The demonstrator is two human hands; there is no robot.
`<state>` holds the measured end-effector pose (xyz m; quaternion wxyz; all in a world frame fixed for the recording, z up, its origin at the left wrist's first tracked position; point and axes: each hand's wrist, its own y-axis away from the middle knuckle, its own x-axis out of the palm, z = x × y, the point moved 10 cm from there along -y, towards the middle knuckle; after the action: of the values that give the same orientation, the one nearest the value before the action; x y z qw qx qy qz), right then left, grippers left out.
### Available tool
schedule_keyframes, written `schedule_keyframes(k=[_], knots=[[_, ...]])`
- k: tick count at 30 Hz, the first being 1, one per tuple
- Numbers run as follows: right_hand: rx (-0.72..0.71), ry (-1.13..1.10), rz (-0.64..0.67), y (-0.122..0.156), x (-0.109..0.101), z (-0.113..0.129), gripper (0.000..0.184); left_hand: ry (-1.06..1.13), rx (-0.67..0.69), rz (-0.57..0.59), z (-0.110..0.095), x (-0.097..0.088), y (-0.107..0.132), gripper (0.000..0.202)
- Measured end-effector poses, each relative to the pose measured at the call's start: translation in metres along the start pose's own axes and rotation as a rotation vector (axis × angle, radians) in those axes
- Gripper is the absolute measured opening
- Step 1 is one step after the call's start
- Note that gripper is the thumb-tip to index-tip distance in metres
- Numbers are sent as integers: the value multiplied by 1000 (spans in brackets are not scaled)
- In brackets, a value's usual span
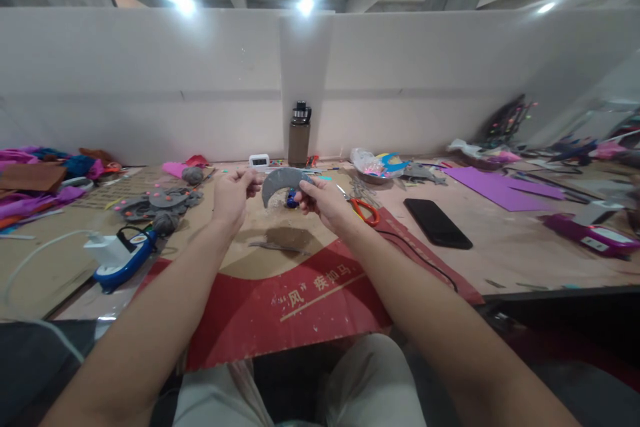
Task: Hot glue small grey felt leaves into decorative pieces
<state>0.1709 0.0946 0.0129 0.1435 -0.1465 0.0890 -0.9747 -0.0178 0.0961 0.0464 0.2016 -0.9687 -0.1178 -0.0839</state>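
A grey crescent-shaped piece of sheet material (281, 179) is raised over the cardboard, its curve bulging upward. My right hand (324, 201) pinches its right end between thumb and fingers. Close to its left end is my left hand (233, 197), thumb and fingertips pressed together; whether anything thin is between them cannot be made out. Below, a thin grey strip (280, 247) lies on the red and brown cardboard (240, 307). A small blue object (291, 199) shows partly behind the crescent and my right fingers. Orange-handled scissors (366, 211) lie just right of my right hand.
A dark bottle (299, 137) stands by the white partition. Grey scraps (157, 203) and a blue power strip (125, 263) with cables are on the left. To the right lie a black phone (437, 222), purple sheets (495, 188) and a magenta device (590, 235).
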Motion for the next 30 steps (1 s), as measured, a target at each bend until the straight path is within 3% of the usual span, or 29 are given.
schedule_keyframes(k=[3,7,10,12,14,16,18,24,30], knots=[[2,-60,-40,0,-6,3,25,86,-57,17,0,-1,-4,16],[-5,-55,-39,1,-4,4,22,103,-191,339,6,39,12,32],[16,12,-48,-1,-5,-1,18,36,-213,481,8,57,26,23],[-42,184,-142,-1,-15,5,14,0,-245,468,12,55,28,16],[-242,465,-293,6,-25,30,14,-26,-294,426,17,50,28,12],[-495,739,-382,20,-20,57,22,-52,-329,421,21,48,28,11],[-649,899,-354,29,-7,69,24,-76,-347,462,23,51,31,12],[-669,1061,-216,28,10,61,12,-72,-338,610,28,70,47,22],[-656,1151,-248,28,11,62,9,-70,-393,655,40,75,53,24]])
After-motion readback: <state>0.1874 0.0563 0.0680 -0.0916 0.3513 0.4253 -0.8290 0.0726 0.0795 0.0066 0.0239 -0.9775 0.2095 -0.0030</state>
